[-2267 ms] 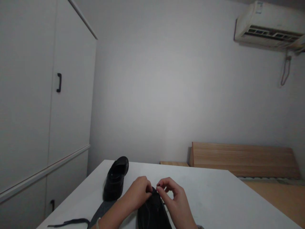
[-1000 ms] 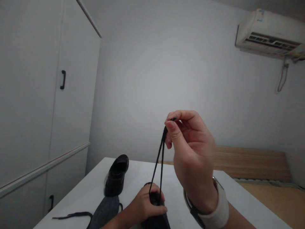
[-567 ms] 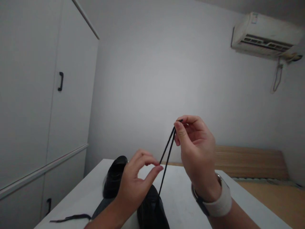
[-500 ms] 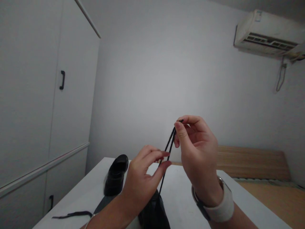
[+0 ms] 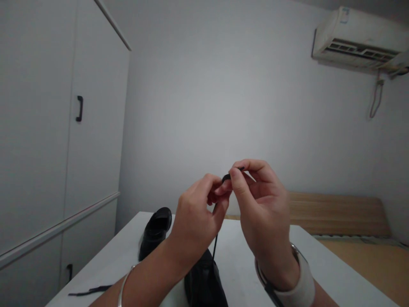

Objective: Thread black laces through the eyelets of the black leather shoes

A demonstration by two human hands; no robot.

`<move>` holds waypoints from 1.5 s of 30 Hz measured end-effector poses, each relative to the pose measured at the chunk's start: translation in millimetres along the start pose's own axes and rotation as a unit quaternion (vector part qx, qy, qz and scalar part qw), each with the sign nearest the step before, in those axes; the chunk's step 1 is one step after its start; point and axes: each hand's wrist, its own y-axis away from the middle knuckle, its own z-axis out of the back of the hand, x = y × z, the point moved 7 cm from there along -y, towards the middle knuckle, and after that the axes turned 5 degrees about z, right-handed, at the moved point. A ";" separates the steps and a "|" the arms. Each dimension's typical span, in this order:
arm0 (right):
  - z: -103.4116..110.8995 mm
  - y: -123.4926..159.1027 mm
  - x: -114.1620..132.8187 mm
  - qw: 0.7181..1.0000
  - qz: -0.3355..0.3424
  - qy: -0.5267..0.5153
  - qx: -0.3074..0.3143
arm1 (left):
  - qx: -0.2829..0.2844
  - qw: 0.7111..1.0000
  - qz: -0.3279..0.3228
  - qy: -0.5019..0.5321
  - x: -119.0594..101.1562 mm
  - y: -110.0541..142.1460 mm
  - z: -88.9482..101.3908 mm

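Black shoelace (image 5: 215, 246) runs up from the black shoe (image 5: 206, 283) on the white table, whose near part is cut off by the frame. My right hand (image 5: 263, 204) pinches the upper end of the lace between thumb and forefinger, with a short tip sticking out. Just left of it, my left hand (image 5: 200, 211) is closed on the same lace a little lower, its fingertips touching the right hand's. A second black shoe (image 5: 156, 232) lies farther back on the left. Another dark lace (image 5: 91, 291) rests on the table, partly behind my left forearm.
The white table (image 5: 255, 273) reaches toward a pale wall. White cabinets (image 5: 96, 128) with dark handles stand at left. On the right are a wooden headboard (image 5: 338, 213) and bed base (image 5: 361, 266), below a wall air conditioner (image 5: 361, 40).
My left hand has moved up the lace to the right hand and closed on it. The two strands visible between the hands before are now gathered at the fingertips.
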 end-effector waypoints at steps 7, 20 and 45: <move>9.8 -2.2 -11.3 0.998 -0.040 -0.051 -0.007 | 0.024 0.998 0.038 0.035 6.9 -3.9 -1.4; 147.9 3.5 -92.7 0.956 -0.168 -0.060 -0.232 | -0.073 0.847 0.356 0.388 156.0 29.0 38.3; 103.9 164.3 -176.3 0.881 -0.249 0.224 0.335 | 0.344 0.872 0.346 0.040 180.8 155.6 -24.6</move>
